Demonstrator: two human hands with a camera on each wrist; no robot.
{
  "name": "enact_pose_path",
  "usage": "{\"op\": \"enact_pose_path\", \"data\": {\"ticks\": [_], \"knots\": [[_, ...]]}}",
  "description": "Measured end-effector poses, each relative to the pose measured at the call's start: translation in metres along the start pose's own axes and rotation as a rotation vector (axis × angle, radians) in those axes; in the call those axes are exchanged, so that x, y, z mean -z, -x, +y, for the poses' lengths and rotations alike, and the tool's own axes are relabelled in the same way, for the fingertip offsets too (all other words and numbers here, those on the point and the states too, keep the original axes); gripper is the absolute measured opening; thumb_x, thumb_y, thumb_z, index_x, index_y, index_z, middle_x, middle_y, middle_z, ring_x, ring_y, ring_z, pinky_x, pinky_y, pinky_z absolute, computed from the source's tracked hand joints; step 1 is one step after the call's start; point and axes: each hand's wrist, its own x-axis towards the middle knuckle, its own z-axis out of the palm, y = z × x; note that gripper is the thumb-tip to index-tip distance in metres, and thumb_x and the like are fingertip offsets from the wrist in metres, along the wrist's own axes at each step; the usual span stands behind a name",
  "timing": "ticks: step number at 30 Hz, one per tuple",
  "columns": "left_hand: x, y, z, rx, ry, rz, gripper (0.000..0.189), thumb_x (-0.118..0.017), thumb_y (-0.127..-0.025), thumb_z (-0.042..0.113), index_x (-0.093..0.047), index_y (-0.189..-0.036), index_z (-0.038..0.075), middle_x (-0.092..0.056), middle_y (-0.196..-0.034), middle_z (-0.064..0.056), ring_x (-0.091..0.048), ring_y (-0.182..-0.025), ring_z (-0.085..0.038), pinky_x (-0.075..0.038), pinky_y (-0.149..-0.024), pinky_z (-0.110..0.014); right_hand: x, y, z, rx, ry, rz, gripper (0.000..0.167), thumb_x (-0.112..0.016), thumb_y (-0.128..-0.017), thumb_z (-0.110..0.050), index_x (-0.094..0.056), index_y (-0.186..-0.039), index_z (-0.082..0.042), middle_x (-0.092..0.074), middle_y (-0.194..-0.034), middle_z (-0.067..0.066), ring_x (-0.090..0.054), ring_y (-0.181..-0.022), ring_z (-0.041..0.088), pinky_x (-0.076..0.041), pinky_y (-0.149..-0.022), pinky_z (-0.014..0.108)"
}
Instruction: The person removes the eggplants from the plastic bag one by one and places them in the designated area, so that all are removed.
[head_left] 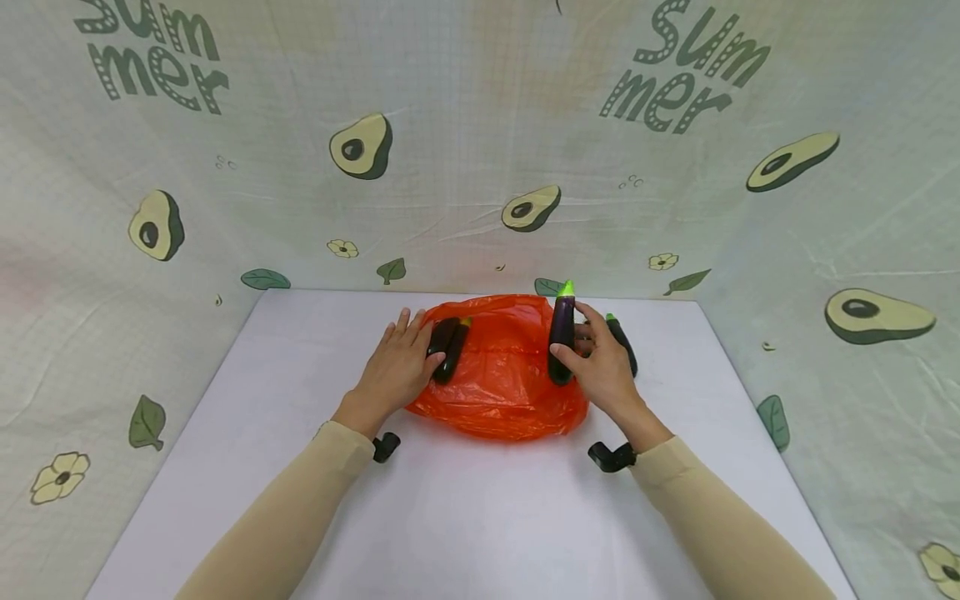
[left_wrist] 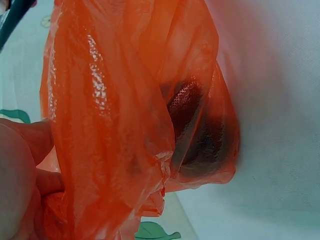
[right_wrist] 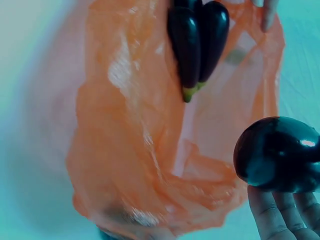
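An orange-red plastic bag lies spread on the white table with its mouth open. Inside it on the left are dark purple eggplants with green stem ends, side by side; another partly shows behind them. My left hand holds the bag's left edge, the thumb over the rim; its fingers bend against the plastic in the left wrist view. With its stem upward, a single eggplant is gripped by my right hand above the bag's right side.
Another eggplant lies on the table just right of my right hand, partly hidden by it. A cloth backdrop printed with avocados and leaves rises behind the table and along both sides.
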Motion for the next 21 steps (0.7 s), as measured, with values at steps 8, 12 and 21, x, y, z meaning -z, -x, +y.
{"op": "enact_pose_path", "data": {"ticks": [8,12,21], "knots": [[-0.001,-0.001,-0.003,-0.008,0.002,0.008,0.074,-0.053,-0.11,0.043,-0.029,-0.166,0.001,-0.019,-0.176,-0.017,-0.007,-0.165,-0.039,-0.011,-0.132,-0.055,0.025,-0.008,0.002,-0.006,0.023,0.058,0.079,-0.07,-0.103,-0.028,-0.025,-0.168,-0.029,-0.059,-0.148,0.021,-0.067,-0.122,0.042,-0.061,-0.088,0.059],[0.0,-0.001,-0.004,-0.009,0.001,0.008,0.074,-0.053,-0.11,0.043,-0.029,-0.165,0.001,-0.019,-0.176,-0.017,-0.007,-0.165,-0.039,-0.011,-0.132,-0.055,0.038,-0.011,0.006,-0.015,0.067,0.093,0.079,-0.07,-0.103,-0.029,-0.024,-0.168,-0.026,-0.058,-0.148,0.025,-0.066,-0.124,0.045,-0.058,-0.093,0.06],[0.002,0.0,-0.004,-0.013,0.0,0.011,0.074,-0.053,-0.11,0.044,-0.03,-0.165,0.0,-0.021,-0.175,-0.017,-0.008,-0.164,-0.039,-0.013,-0.132,-0.056,0.064,-0.015,0.033,-0.049,0.17,0.108,0.079,-0.068,-0.104,-0.028,-0.024,-0.169,-0.018,-0.057,-0.147,0.031,-0.065,-0.124,0.049,-0.059,-0.093,0.063]]}}
